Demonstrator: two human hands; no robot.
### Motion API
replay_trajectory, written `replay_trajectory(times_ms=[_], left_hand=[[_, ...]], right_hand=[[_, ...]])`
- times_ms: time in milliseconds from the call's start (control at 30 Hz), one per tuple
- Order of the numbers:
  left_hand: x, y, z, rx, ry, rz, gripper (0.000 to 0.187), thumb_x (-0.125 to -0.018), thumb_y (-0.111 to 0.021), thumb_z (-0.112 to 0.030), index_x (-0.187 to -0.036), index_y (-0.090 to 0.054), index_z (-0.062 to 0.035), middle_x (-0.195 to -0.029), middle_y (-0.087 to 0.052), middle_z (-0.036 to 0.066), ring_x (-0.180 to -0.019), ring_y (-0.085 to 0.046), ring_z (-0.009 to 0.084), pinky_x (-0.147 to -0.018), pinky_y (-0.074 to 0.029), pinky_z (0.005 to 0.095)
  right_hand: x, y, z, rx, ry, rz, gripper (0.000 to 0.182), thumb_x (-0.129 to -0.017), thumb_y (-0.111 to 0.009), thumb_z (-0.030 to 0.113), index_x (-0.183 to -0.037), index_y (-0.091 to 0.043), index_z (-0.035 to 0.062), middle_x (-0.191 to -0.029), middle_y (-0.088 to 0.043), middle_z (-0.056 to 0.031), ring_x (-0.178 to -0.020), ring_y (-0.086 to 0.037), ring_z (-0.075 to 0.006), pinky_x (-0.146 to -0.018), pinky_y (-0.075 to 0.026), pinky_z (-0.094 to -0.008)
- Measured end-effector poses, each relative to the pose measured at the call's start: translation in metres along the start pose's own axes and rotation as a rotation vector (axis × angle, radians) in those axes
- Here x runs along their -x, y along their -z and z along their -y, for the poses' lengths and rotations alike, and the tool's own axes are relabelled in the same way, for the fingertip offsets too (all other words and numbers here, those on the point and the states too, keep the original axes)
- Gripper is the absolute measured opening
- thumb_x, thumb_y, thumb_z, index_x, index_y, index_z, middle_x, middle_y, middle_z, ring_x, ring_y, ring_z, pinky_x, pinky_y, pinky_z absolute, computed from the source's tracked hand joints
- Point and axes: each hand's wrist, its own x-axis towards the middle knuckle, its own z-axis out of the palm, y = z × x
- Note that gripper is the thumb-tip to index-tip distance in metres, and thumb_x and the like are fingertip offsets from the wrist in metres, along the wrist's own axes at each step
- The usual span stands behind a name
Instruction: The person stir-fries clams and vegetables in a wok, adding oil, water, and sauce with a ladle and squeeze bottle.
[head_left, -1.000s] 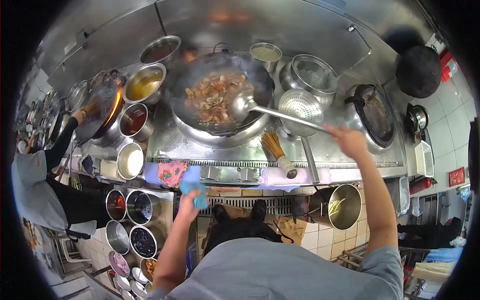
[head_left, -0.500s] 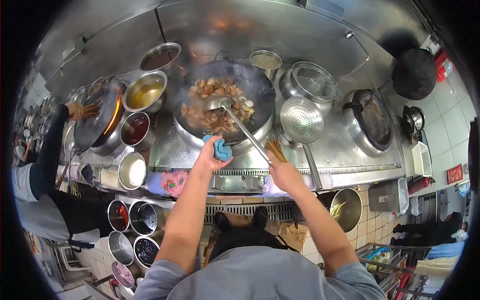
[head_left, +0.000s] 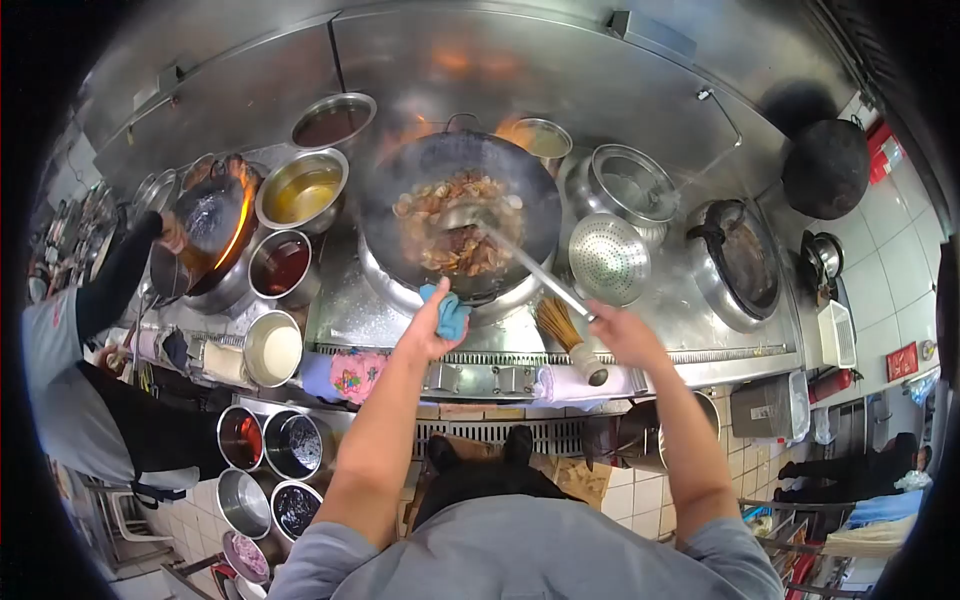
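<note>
My left hand [head_left: 432, 328] is closed round a blue cloth [head_left: 447, 311] at the near rim of a large dark wok [head_left: 400, 160]. Brown clams [head_left: 430, 205], or similar shellfish, fill the bottom of the wok, with some steam over them. In my right hand [head_left: 622, 335] is the long handle of a metal ladle [head_left: 467, 216]; its bowl rests among the shellfish. A bamboo wok brush [head_left: 562, 325] lies on the stove near my right hand, its bound end toward me. Just beyond that brush is a perforated strainer [head_left: 609, 260], its handle partly hidden by my hand.
Metal pots of yellow oil [head_left: 302, 195] and red sauce [head_left: 281, 264] stand to the left. A lidded-looking pot [head_left: 634, 184] and an unused wok [head_left: 735, 265] sit to the right. At far left, another person's hand [head_left: 173, 232] brushes a wok beside flames [head_left: 236, 225].
My right hand has moved right and slightly down with the ladle, uncovering the bamboo brush. The ladle bowl has shifted right within the wok. My left hand stays at the rim with the cloth.
</note>
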Motion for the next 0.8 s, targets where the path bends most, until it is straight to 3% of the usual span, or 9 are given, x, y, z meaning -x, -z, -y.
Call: replay_trajectory(times_ms=[33, 200, 333, 367, 400, 433, 600, 733, 800], left_hand=[[0.029, -0.005, -0.001, -0.01, 0.036, 0.008, 0.047, -0.083, -0.066, -0.056, -0.09, -0.057, -0.0107, -0.082, -0.063, 0.006, -0.071, -0.062, 0.0189, -0.058, -0.054, 0.0308], [0.108, 0.079, 0.07, -0.3, 0.042, 0.128, 0.045, -0.086, -0.071, -0.032, -0.118, -0.056, -0.0045, -0.098, -0.064, 0.012, -0.079, -0.065, 0.0207, -0.061, -0.056, 0.0334], [0.18, 0.147, 0.163, -0.669, -0.143, -0.352, 0.031, -0.084, -0.065, -0.019, -0.109, -0.061, -0.0019, -0.101, -0.065, 0.011, -0.093, -0.062, 0.0214, -0.079, -0.05, 0.0384], [0.186, 0.193, 0.192, -1.147, -0.158, -0.504, 0.036, -0.082, -0.067, -0.025, -0.107, -0.061, 0.0017, -0.1, -0.066, 0.015, -0.09, -0.062, 0.0241, -0.08, -0.05, 0.0387], [0.171, 0.27, 0.243, -1.284, -0.232, -0.592, 0.066, -0.071, -0.073, -0.03, -0.125, -0.047, -0.0022, -0.104, -0.066, 0.022, -0.098, -0.064, 0.0359, -0.084, -0.052, 0.0422], [0.207, 0.235, 0.245, -1.338, -0.018, -0.776, 0.073, -0.071, -0.071, -0.032, -0.13, -0.042, -0.0019, -0.108, -0.065, 0.024, -0.103, -0.063, 0.0383, -0.085, -0.051, 0.0442], [0.203, 0.383, 0.371, -1.479, 0.247, -0.88, 0.061, -0.07, -0.069, -0.043, -0.111, -0.062, 0.0015, -0.11, -0.066, 0.023, -0.104, -0.064, 0.0356, -0.089, -0.052, 0.0418], [0.203, 0.364, 0.342, -1.241, 0.2, -0.898, 0.052, -0.067, -0.07, -0.043, -0.095, -0.067, 0.0012, -0.101, -0.068, 0.022, -0.097, -0.066, 0.036, -0.081, -0.053, 0.0426], [0.213, 0.32, 0.295, -1.155, 0.043, -0.769, 0.044, -0.067, -0.07, -0.033, -0.094, -0.065, 0.001, -0.095, -0.068, 0.019, -0.091, -0.066, 0.0319, -0.078, -0.052, 0.0403]], right_hand=[[-0.001, 0.022, 0.013, -0.108, -0.112, 0.043, 0.048, -0.092, -0.059, 0.02, -0.137, -0.048, 0.0072, -0.084, -0.066, -0.0143, -0.068, -0.058, -0.0204, -0.067, -0.049, -0.0344], [-0.055, 0.02, 0.017, -0.112, -0.098, -0.197, 0.048, -0.09, -0.057, 0.017, -0.134, -0.046, 0.002, -0.096, -0.067, -0.0184, -0.09, -0.066, -0.034, -0.079, -0.051, -0.0416], [-0.095, -0.029, -0.002, -0.073, -0.04, -0.289, 0.046, -0.09, -0.057, 0.019, -0.132, -0.046, 0.0024, -0.091, -0.067, -0.0185, -0.086, -0.065, -0.037, -0.076, -0.051, -0.0443], [-0.093, -0.042, 0.006, -0.123, -0.147, -0.242, 0.037, -0.091, -0.056, 0.02, -0.123, -0.051, 0.0024, -0.089, -0.067, -0.0192, -0.077, -0.066, -0.0344, -0.071, -0.052, -0.0432], [-0.088, -0.06, 0.007, -0.258, -0.231, -0.126, 0.033, -0.093, -0.054, 0.022, -0.119, -0.05, 0.003, -0.084, -0.066, -0.0171, -0.068, -0.064, -0.0309, -0.063, -0.051, -0.0421], [-0.08, -0.078, 0.011, -0.394, -0.315, -0.006, 0.03, -0.095, -0.053, 0.024, -0.116, -0.049, 0.0036, -0.079, -0.064, -0.0149, -0.06, -0.063, -0.0273, -0.055, -0.051, -0.041], [-0.025, -0.083, 0.111, -1.447, -0.574, 0.344, 0.023, -0.1, -0.047, 0.023, -0.118, -0.043, 0.0102, -0.06, -0.047, -0.0027, -0.045, -0.045, -0.0141, -0.041, -0.043, -0.0318], [-0.047, -0.05, 0.131, -2.555, -0.552, 0.638, 0.029, -0.097, -0.048, 0.015, -0.118, -0.043, -0.0037, -0.065, -0.047, -0.0018, -0.048, -0.048, -0.0118, -0.044, -0.045, -0.0254], [-0.054, -0.037, 0.141, -2.547, -0.583, 0.613, 0.029, -0.094, -0.051, 0.009, -0.117, -0.044, -0.0073, -0.066, -0.049, -0.0013, -0.05, -0.05, -0.0108, -0.043, -0.043, -0.0224]])
